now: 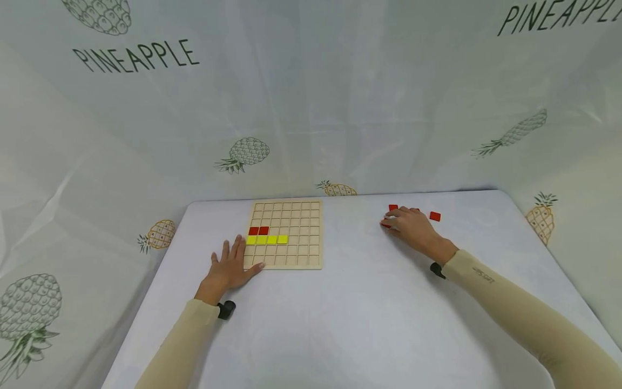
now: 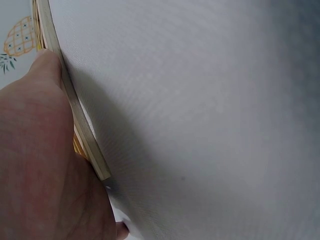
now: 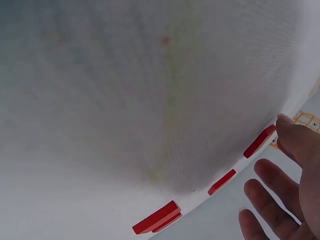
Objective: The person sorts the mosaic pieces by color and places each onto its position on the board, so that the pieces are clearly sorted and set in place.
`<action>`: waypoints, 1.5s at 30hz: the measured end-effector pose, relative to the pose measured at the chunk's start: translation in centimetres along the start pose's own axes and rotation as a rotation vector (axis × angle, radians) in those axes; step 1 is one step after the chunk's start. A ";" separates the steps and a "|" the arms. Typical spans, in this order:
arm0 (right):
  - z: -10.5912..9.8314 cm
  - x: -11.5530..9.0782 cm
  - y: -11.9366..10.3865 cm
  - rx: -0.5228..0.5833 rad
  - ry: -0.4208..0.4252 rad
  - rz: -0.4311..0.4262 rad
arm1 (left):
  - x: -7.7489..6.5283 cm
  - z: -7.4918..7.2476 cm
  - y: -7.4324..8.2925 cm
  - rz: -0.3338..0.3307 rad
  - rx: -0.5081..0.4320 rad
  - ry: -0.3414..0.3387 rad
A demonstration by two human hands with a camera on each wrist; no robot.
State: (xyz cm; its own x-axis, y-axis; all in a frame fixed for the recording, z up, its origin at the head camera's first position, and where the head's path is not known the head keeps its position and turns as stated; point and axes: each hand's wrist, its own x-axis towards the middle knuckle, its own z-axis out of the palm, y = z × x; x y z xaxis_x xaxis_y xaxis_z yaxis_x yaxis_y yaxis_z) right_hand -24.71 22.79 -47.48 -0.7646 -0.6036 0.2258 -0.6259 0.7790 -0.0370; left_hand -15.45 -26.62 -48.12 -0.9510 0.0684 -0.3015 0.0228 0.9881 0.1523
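Observation:
A square wooden grid board point(image 1: 303, 254) lies on the left part of the table. Several yellow tiles point(image 1: 272, 240) form a row from its left edge, and two red tiles point(image 1: 258, 230) sit directly above them. My left hand point(image 1: 228, 270) rests at the board's lower left corner, fingers spread, the thumb along the near edge point(image 2: 90, 140). Over at the right, my right hand point(image 1: 413, 229) reaches over loose red tiles point(image 1: 434, 216). Its thumb is close to one red tile point(image 3: 260, 141), the other fingers apart from it; whether they touch is unclear.
Other red tiles point(image 3: 157, 218) lie near the right hand, two of them close together or overlapping. The white table point(image 1: 335, 324) ends at a pineapple-print curtain point(image 1: 389, 108) behind and at the sides.

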 end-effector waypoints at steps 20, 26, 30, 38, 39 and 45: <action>0.4 0.6 -0.5 0.053 -0.001 0.016 | -0.2 -0.2 0.2 -0.004 -0.017 0.003; 0.4 0.6 -0.9 0.031 -0.014 0.007 | -0.1 -0.1 0.0 -0.003 -0.013 0.006; 0.3 0.6 -1.2 -0.016 -0.024 -0.024 | -0.2 -0.1 0.1 -0.004 -0.018 0.004; 0.2 1.2 -2.2 -0.053 0.026 -0.080 | -0.2 -0.1 0.0 -0.008 -0.015 0.007; 0.2 1.4 -2.5 -0.055 0.039 -0.092 | -0.2 -0.1 0.0 -0.009 -0.014 0.008; -0.4 2.5 -4.8 -0.057 0.093 -0.163 | -0.3 -0.3 0.2 -0.009 -0.026 0.002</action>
State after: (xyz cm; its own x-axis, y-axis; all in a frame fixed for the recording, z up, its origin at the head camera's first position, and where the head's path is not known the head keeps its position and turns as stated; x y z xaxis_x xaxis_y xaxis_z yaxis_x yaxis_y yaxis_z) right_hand -23.60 17.61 -46.31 -0.6347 -0.7063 0.3136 -0.7285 0.6822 0.0622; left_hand -15.27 -26.52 -47.74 -0.9516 0.0593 -0.3015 0.0063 0.9848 0.1736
